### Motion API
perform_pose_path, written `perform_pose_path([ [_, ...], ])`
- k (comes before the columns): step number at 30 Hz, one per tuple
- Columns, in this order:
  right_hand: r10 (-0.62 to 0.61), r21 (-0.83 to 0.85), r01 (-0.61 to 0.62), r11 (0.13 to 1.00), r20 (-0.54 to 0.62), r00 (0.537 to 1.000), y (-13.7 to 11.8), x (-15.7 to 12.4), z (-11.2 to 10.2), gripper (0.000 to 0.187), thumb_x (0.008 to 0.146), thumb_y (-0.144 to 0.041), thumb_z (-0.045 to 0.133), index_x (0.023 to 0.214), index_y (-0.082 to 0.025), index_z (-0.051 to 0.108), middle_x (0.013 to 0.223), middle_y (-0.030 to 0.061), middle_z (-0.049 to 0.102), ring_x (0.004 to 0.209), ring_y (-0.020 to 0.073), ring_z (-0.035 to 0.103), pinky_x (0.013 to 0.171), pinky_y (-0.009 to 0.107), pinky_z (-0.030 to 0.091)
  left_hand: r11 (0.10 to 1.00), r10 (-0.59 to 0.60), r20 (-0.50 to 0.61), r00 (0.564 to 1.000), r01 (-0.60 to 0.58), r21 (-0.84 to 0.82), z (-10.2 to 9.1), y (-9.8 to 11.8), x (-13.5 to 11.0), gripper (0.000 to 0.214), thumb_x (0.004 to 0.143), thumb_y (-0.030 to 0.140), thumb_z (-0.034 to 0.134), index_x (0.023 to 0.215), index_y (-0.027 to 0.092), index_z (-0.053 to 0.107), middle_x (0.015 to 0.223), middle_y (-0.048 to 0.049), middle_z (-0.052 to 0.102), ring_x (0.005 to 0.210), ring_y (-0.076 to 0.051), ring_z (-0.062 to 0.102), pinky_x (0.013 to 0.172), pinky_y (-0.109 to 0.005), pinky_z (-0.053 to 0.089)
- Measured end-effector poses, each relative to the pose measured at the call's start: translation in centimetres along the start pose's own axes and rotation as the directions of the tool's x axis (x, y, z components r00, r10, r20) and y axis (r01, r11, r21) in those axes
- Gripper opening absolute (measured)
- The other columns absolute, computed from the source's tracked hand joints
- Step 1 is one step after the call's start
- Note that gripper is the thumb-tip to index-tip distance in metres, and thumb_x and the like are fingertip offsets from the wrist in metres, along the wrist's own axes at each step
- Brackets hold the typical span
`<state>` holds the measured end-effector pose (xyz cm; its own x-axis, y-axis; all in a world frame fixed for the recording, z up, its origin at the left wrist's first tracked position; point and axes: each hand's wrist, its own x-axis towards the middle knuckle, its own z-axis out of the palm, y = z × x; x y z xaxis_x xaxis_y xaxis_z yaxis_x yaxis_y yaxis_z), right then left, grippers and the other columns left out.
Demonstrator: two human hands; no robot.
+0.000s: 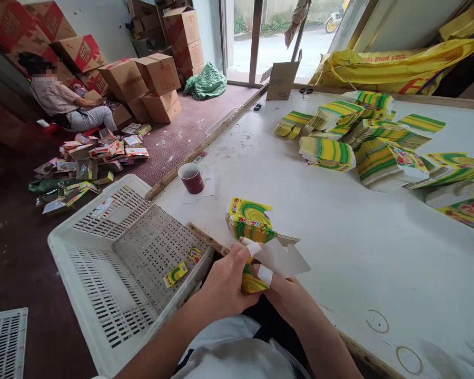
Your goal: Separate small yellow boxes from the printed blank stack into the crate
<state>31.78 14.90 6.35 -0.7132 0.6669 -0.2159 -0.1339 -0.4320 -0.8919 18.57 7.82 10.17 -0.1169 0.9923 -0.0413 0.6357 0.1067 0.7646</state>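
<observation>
White tabletop (339, 247), wood-edged; brown cardboard cartons (158, 73) far left, slotted plastic crate (118, 287) near left. Left hand (229, 279) and right hand (290, 295) both grasp a yellow-green card box (255, 285) at the near table edge; glossy card stacks (326, 152) far right, small print unreadable

letting daylight in through a tall doorway (256, 45), possibly glazed but too bright to tell, and whitening the ground outside (239, 66). rising behind stacked cartons (81, 52) as a pale bluish wall (108, 31). spreading below as a dark reddish floor (181, 145), littered with scraps (170, 159). stretching in front as a white table (359, 237), edged with wooden strips (208, 239).
</observation>
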Motion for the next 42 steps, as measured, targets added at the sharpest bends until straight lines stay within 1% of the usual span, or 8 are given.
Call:
perform_pose_path([
  [5, -0.149, -0.209, 0.166, 0.964, 0.097, 0.984, -0.8, 0.2, -0.3, 0.062, 0.090, -0.062, 0.055, 0.142, -0.028, 0.051, 0.147, 0.0089, 0.051, 0.134, 0.0289, 0.050, 0.111, 0.049, 0.043, 0.999, -0.030, 0.035, 0.999, 0.028, 0.038, 0.0, -0.5, 0.1, 0.056, 0.071, 0.019, 0.064, 0.119, 0.024, 0.036, 0.110, -0.0077, 0.062, 0.097, -0.028, 0.066, 0.078, -0.039, 0.053],
  [9, -0.409, -0.506, 0.446, 0.738, 0.189, 0.893, -0.6, 0.0, -0.4, 0.050, 0.099, -0.026, 0.048, 0.148, -0.034, 0.042, 0.153, 0.0059, 0.044, 0.140, 0.0230, 0.043, 0.115, 0.044, 0.039, 0.998, -0.047, -0.042, 0.998, 0.048, 0.030, 0.4, -1.0, 0.5, 0.059, 0.069, 0.016, 0.061, 0.122, 0.022, 0.038, 0.110, -0.0111, 0.059, 0.097, -0.029, 0.064, 0.081, -0.041, 0.054],
  [13, -0.544, -0.607, 0.511, 0.608, 0.151, 0.826, -0.3, 0.1, -0.8, 0.058, 0.097, -0.009, 0.041, 0.146, -0.039, 0.044, 0.151, 0.0036, 0.047, 0.135, 0.0189, 0.049, 0.109, 0.037, 0.047, 0.991, -0.059, -0.215, 0.975, 0.082, 0.102, 0.4, -1.0, 0.5, 0.059, 0.065, 0.013, 0.062, 0.120, 0.020, 0.043, 0.117, -0.0139, 0.055, 0.108, -0.032, 0.059, 0.092, -0.050, 0.050],
  [18, -0.512, -0.705, 0.524, 0.478, 0.261, 0.818, -0.7, 0.4, -1.6, 0.047, 0.095, -0.012, 0.050, 0.138, -0.030, 0.056, 0.157, 0.0102, 0.037, 0.138, 0.0242, 0.046, 0.101, 0.035, 0.053, 0.986, -0.045, -0.176, 0.983, 0.072, 0.149, -1.0, -0.9, 0.4, 0.040, 0.068, 0.019, 0.067, 0.105, 0.021, 0.052, 0.101, -0.0083, 0.064, 0.100, -0.029, 0.063, 0.088, -0.044, 0.052],
  [24, -0.406, -0.654, 0.557, 0.511, 0.387, 0.828, -2.2, 1.0, -3.3, 0.025, 0.091, -0.015, 0.057, 0.111, -0.024, 0.068, 0.153, 0.0131, 0.042, 0.133, 0.0261, 0.052, 0.100, 0.037, 0.053, 0.981, -0.094, -0.096, 0.991, 0.109, 0.163, -2.5, -0.3, 1.0, 0.054, 0.068, 0.033, 0.077, 0.115, 0.021, 0.053, 0.105, -0.0072, 0.071, 0.096, -0.028, 0.068, 0.086, -0.041, 0.054],
  [33, -0.427, -0.629, 0.393, 0.671, 0.107, 0.898, -1.3, 0.9, -1.1, 0.067, 0.086, -0.027, 0.065, 0.146, -0.026, 0.035, 0.143, 0.0131, 0.054, 0.122, 0.0270, 0.060, 0.096, 0.044, 0.055, 0.977, -0.084, -0.179, 0.980, 0.116, 0.176, -3.1, -1.4, -0.2, 0.055, 0.071, 0.030, 0.074, 0.120, 0.020, 0.053, 0.108, -0.0093, 0.070, 0.099, -0.028, 0.068, 0.086, -0.042, 0.056],
  [39, -0.588, -0.890, 0.188, 0.414, -0.104, 0.802, -2.9, 4.5, -4.0, 0.037, 0.083, -0.023, 0.059, 0.120, -0.021, 0.056, 0.112, 0.0114, 0.072, 0.102, 0.0304, 0.064, 0.084, 0.048, 0.054, 0.891, -0.112, -0.605, 0.788, 0.350, 0.291, -7.3, -5.7, -2.3, 0.075, 0.063, 0.046, 0.081, 0.124, 0.015, 0.052, 0.121, -0.0178, 0.062, 0.118, -0.040, 0.057, 0.102, -0.058, 0.043],
  [42, -0.509, -0.932, 0.123, 0.342, -0.073, 0.858, -3.0, 6.3, -4.7, 0.035, 0.078, -0.012, 0.053, 0.111, -0.019, 0.059, 0.101, 0.0110, 0.074, 0.094, 0.0302, 0.062, 0.081, 0.047, 0.052, 0.928, -0.152, -0.560, 0.815, 0.312, 0.203, -7.1, -6.0, -2.4, 0.064, 0.071, 0.049, 0.074, 0.123, 0.017, 0.054, 0.119, -0.0144, 0.065, 0.116, -0.035, 0.060, 0.101, -0.053, 0.046],
])
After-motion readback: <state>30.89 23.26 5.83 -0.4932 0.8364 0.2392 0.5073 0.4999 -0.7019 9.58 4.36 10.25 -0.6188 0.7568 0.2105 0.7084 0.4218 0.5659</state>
